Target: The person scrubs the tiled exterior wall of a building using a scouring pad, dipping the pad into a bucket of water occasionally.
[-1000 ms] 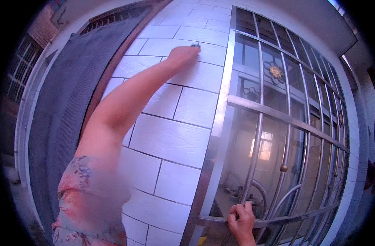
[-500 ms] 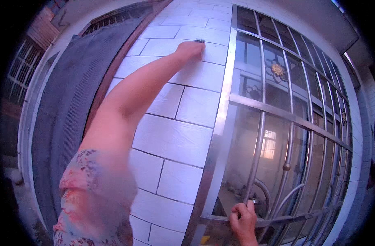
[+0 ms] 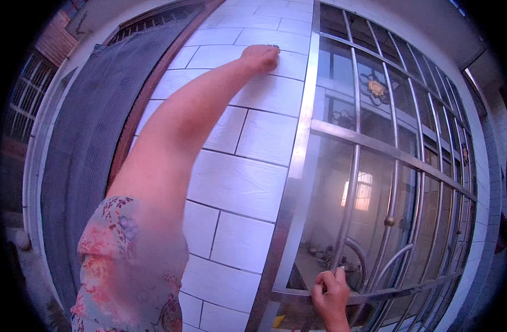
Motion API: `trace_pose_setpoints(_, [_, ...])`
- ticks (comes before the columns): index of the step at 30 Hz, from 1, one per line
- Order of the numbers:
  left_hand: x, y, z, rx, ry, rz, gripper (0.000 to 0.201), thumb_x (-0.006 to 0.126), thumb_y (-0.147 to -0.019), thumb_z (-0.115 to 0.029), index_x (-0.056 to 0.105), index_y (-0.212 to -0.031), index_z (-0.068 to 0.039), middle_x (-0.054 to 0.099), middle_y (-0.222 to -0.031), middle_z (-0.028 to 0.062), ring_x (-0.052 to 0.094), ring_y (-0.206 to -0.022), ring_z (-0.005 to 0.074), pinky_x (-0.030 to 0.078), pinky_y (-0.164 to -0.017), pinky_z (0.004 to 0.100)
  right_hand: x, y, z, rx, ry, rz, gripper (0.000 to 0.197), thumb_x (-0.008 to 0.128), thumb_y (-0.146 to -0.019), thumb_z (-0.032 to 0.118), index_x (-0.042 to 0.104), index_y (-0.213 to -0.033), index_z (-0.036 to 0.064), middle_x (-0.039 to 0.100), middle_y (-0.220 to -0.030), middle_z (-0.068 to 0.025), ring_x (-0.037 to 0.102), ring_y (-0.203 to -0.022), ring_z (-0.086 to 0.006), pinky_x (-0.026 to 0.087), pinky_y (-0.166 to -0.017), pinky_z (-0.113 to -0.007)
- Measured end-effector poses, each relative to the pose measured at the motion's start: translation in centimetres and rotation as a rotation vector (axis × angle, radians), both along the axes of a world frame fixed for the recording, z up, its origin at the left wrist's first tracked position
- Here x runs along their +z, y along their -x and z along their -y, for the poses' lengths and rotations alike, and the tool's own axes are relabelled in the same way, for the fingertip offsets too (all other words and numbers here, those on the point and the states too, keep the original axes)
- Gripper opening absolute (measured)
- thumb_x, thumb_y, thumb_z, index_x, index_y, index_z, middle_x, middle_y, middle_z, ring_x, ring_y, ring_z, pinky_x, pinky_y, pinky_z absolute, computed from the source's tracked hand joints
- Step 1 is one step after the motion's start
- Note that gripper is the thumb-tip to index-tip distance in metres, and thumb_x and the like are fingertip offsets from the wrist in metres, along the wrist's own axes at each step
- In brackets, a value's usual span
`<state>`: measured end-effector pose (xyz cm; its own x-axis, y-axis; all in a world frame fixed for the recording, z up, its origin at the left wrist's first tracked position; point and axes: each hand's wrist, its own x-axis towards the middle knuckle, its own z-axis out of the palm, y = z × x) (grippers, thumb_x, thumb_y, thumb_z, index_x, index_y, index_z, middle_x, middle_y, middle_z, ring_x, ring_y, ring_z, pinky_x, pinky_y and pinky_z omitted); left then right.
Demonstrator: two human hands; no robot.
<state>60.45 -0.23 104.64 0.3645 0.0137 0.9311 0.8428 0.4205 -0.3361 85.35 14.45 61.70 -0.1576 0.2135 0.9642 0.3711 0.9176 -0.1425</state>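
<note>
My left hand is raised high against the white tiled wall, its fingers closed. A small dark thing barely shows at its knuckles, too small to name. Across the wall slants my bare left arm, in a flowered sleeve. Low on the window, my right hand has its fingers curled round the lower end of a metal window bar, just by the bottom rail. Its palm side is hidden.
A metal window grille with flower ornaments covers the glass on the right. On the left a dark curtain hangs beside a reddish door frame. Several small items show dimly behind the glass.
My left hand has shifted slightly up and right on the tiles, and the small dark thing now shows less. The right hand stays at the bar. The view has tilted a little.
</note>
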Motion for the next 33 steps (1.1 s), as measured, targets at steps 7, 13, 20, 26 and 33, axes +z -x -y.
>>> trace_pose_setpoints(7, [-7.1, 0.2, 0.1, 0.014, 0.032, -0.099, 0.023, 0.045, -0.081, -0.005, 0.057, -0.1, -0.004, 0.061, -0.101, 0.0146, 0.057, -0.096, 0.031, 0.044, -0.083, 0.0396, -0.1, 0.0, 0.0, 0.02, -0.042, -0.068, 0.009, 0.056, -0.065, 0.002, 0.055, -0.071, 0.0084, 0.045, -0.074, -0.0108, 0.052, -0.059, -0.0294, 0.042, -0.05, -0.041])
trace_pose_setpoints(13, [-4.2, -0.1, -0.1, -0.023, -0.034, -0.056, 0.032, 0.041, -0.083, -0.002, 0.054, -0.112, -0.006, 0.058, -0.111, 0.0139, 0.055, -0.103, 0.0283, 0.042, -0.09, 0.0364, 0.1, -0.1, 0.6, -0.006, -0.018, -0.04, 0.009, 0.056, -0.065, 0.002, 0.055, -0.072, 0.008, 0.045, -0.074, -0.0111, 0.052, -0.059, -0.03, 0.042, -0.051, -0.041])
trace_pose_setpoints(20, [-4.1, -0.5, 0.8, 0.094, 0.095, -0.034, 0.023, 0.043, -0.085, -0.005, 0.056, -0.104, -0.006, 0.06, -0.101, 0.0132, 0.057, -0.096, 0.0274, 0.046, -0.083, 0.0368, 0.0, 0.2, -0.1, 0.052, -0.057, -0.066, 0.009, 0.056, -0.064, -0.003, 0.053, -0.07, 0.0043, 0.044, -0.07, -0.0109, 0.051, -0.054, -0.0236, 0.04, -0.049, -0.034])
trace_pose_setpoints(26, [-9.1, -1.8, 0.8, 0.063, 0.066, -0.042, 0.025, 0.042, -0.088, -0.009, 0.054, -0.11, -0.004, 0.058, -0.111, 0.0133, 0.055, -0.104, 0.0275, 0.043, -0.09, 0.0375, 0.0, -0.1, 0.2, -0.005, -0.004, -0.066, 0.011, 0.055, -0.065, 0.002, 0.055, -0.074, 0.0082, 0.044, -0.074, -0.0113, 0.052, -0.06, -0.0301, 0.042, -0.051, -0.041])
trace_pose_setpoints(33, [-1.4, -2.3, 0.3, 0.074, 0.027, 0.145, 0.034, 0.044, -0.084, -0.004, 0.054, -0.116, -0.011, 0.058, -0.113, 0.0127, 0.055, -0.104, 0.0263, 0.043, -0.09, 0.0353, 0.2, 0.2, 0.3, -0.035, -0.061, -0.019, 0.012, 0.055, -0.064, -0.004, 0.053, -0.073, 0.0037, 0.045, -0.07, -0.0116, 0.051, -0.055, -0.026, 0.041, -0.05, -0.034])
